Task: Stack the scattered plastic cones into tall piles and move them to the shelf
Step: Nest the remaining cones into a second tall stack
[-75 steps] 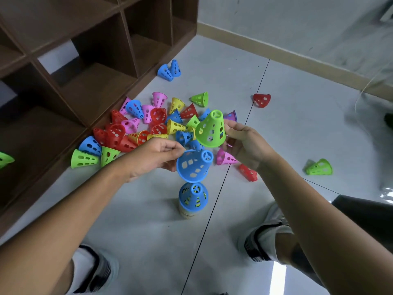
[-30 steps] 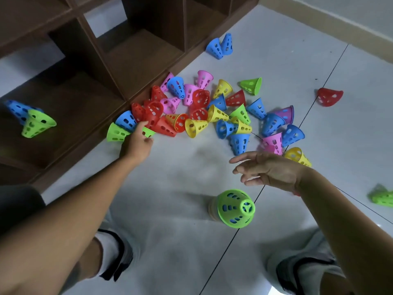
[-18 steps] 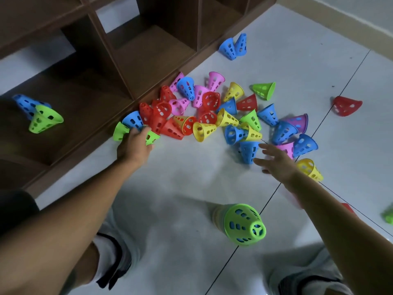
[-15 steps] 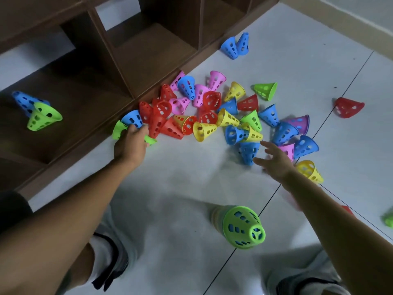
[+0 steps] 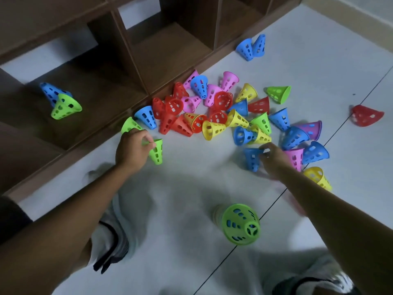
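Many perforated plastic cones (image 5: 221, 116) in red, blue, yellow, green and pink lie scattered on the pale floor in front of the brown shelf (image 5: 165, 50). A stacked pile topped by a green cone (image 5: 241, 224) stands near me. My left hand (image 5: 133, 150) pinches a green cone (image 5: 157, 151) at the left end of the heap. My right hand (image 5: 272, 157) curls its fingers on a blue cone (image 5: 252, 159) lying on its side; the hand is blurred.
A blue and a green cone (image 5: 61, 103) lie in a lower shelf compartment. Two blue cones (image 5: 251, 47) sit apart near the shelf edge, a red one (image 5: 366, 116) far right. My shoes (image 5: 110, 237) are on the floor below.
The left hand has closed on a green cone and drawn it out of the heap. The right hand has reached forward from open air onto a blue cone.
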`<state>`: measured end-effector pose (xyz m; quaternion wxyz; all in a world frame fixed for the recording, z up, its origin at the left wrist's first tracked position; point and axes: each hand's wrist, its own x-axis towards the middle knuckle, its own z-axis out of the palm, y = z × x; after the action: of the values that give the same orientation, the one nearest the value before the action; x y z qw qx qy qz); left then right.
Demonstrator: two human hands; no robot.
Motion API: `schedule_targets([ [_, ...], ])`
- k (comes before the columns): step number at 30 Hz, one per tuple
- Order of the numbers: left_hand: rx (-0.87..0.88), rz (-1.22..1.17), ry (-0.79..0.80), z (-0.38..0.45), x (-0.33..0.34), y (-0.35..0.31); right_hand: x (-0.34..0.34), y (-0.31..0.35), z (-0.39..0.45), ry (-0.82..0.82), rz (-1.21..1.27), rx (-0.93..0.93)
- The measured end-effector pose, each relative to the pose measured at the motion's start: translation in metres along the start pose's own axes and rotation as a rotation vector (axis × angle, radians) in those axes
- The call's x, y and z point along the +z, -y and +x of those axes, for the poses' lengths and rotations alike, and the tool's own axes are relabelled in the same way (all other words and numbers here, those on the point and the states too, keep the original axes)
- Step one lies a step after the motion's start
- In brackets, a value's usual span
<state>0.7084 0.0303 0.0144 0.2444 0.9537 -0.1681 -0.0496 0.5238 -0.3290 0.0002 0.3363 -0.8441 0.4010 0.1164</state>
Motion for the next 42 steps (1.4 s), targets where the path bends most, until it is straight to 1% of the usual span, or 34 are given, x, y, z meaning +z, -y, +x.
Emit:
schedule_targets([
  [2, -0.057, -0.098, -0.012, -0.010, -0.002, -0.012, 0.001, 0.000, -0.002, 0.023, -0.024, -0.027],
  [6, -0.155, -0.273, -0.033, -0.034, -0.010, -0.049, -0.003, 0.002, -0.011, 0.105, 0.025, -0.102],
  [8, -0.182, -0.407, -0.021, -0.045, -0.016, -0.068, -0.007, 0.005, -0.017, 0.122, 0.073, -0.118],
  [10, -0.197, -0.563, 0.025, -0.056, -0.025, -0.090, -0.013, 0.009, -0.024, 0.135, 0.145, -0.126],
  [12, -0.223, -0.752, 0.099, -0.070, -0.036, -0.113, -0.020, 0.011, -0.033, 0.166, 0.286, -0.111],
  [14, -0.261, -0.932, 0.190, -0.083, -0.048, -0.136, -0.028, 0.013, -0.046, 0.289, 0.517, -0.066],
  [15, -0.276, -0.993, 0.227, -0.089, -0.054, -0.147, -0.032, 0.013, -0.052, 0.319, 0.598, -0.062],
  [19, -0.258, -1.109, 0.323, -0.109, -0.072, -0.181, -0.045, 0.007, -0.069, 0.220, 0.788, -0.119],
  [21, -0.242, -1.137, 0.352, -0.119, -0.078, -0.194, -0.055, 0.005, -0.077, 0.197, 0.855, -0.154],
  [23, -0.231, -1.138, 0.375, -0.130, -0.081, -0.203, -0.066, 0.004, -0.087, 0.197, 0.868, -0.196],
  [27, -0.241, -1.072, 0.416, -0.150, -0.081, -0.206, -0.087, 0.007, -0.115, 0.253, 0.932, -0.238],
  [30, -0.286, -1.024, 0.439, -0.162, -0.075, -0.199, -0.104, 0.011, -0.136, 0.303, 0.998, -0.251],
  [32, -0.327, -0.992, 0.443, -0.170, -0.070, -0.195, -0.114, 0.013, -0.152, 0.357, 1.030, -0.252],
  [35, -0.342, -0.959, 0.444, -0.182, -0.061, -0.192, -0.124, 0.019, -0.178, 0.464, 1.022, -0.290],
  [39, -0.338, -0.928, 0.414, -0.193, -0.048, -0.187, -0.124, 0.024, -0.207, 0.616, 0.929, -0.324],
  [42, -0.331, -0.892, 0.384, -0.201, -0.039, -0.186, -0.115, 0.023, -0.221, 0.667, 0.874, -0.305],
])
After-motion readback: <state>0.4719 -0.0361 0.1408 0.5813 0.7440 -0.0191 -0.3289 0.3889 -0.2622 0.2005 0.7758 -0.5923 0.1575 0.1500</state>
